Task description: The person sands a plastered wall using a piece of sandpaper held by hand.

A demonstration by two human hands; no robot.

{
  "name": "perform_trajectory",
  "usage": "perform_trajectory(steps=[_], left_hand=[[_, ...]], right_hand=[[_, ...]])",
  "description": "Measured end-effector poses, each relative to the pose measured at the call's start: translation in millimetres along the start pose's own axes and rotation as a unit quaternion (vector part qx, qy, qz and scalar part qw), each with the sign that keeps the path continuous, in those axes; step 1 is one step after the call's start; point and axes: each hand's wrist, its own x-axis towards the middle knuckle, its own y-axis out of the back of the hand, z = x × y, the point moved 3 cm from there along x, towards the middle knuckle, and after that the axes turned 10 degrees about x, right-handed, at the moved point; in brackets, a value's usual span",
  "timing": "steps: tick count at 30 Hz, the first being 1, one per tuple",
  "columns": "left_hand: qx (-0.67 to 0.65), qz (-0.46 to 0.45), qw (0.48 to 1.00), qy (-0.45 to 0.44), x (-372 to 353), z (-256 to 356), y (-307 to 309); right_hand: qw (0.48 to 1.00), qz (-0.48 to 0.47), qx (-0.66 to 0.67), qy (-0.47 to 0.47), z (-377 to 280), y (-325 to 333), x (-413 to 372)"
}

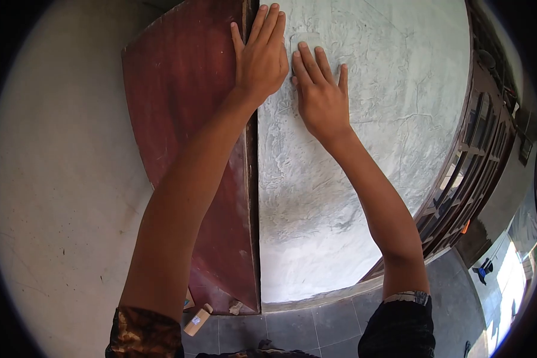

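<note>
Two hands reach up to a pale wall (364, 173), its plaster rippled and cracked. The left hand (261, 68), fingers straight, lies over the dark seam beside a scuffed red panel (182, 83); the right hand (324, 101) is spread wide on the plaster. I can't tell if anything sits under either palm. Below, a small box (197, 320) rests on grey floor tiles (292, 329); brown window frames (475, 146) line the right.

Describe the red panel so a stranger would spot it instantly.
Start with the rough, whitish wall behind the right hand. Immediately left, past a dark vertical strip, is the panel. Its broad, dark-red surface sets it apart from the pale walls either side.
</note>
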Motion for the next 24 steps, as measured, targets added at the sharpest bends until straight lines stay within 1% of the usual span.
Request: perform_trajectory(steps=[2,4,6,8,10,11,12,13,15,18,21,22,23,24], left_hand=[[0.007,0.011,1.000,-0.003,-2,0,-5],[0.034,0.065,0.997,-0.017,-4,0,-8],[0.033,0.065,0.997,-0.018,-2,0,-9],[0.029,0.062,0.998,-0.014,-5,-1,-5],[0.023,0.010,1.000,-0.003,-3,1,0],[0.024,0.012,1.000,-0.001,-6,0,-4],[0.022,0.046,0.999,-0.009,-5,-1,-7],[0.019,0.075,0.997,-0.019,-6,0,-9],[0.028,0.070,0.997,-0.017,-4,1,-7],[0.030,0.064,0.997,-0.011,-5,0,-7],[0.018,0.066,0.998,-0.010,-6,0,-8],[0.016,0.071,0.997,-0.006,-6,1,-8],[0.016,0.074,0.997,-0.002,-6,1,-7],[0.019,0.072,0.997,-0.004,-5,1,-6]], right_hand=[[1.000,0.021,-0.010,0.008,10,2,33],[0.998,0.054,-0.022,-0.003,25,5,75],[0.997,0.071,0.002,0.006,29,0,84],[0.998,0.058,0.011,0.001,18,-1,51],[1.000,0.015,0.005,-0.008,-1,-1,2],[1.000,0.017,0.003,-0.004,-1,0,-2],[1.000,0.022,0.000,0.005,1,0,0],[0.999,0.039,-0.002,0.007,8,1,19],[0.998,0.064,-0.014,0.008,21,-1,68],[0.997,0.073,0.016,0.003,19,-4,67],[1.000,0.020,0.017,-0.005,-4,-4,-2],[1.000,0.004,0.014,-0.003,-6,-4,-13],[1.000,0.003,0.013,0.001,-3,-2,1],[0.999,0.033,0.009,0.003,6,-1,27]])
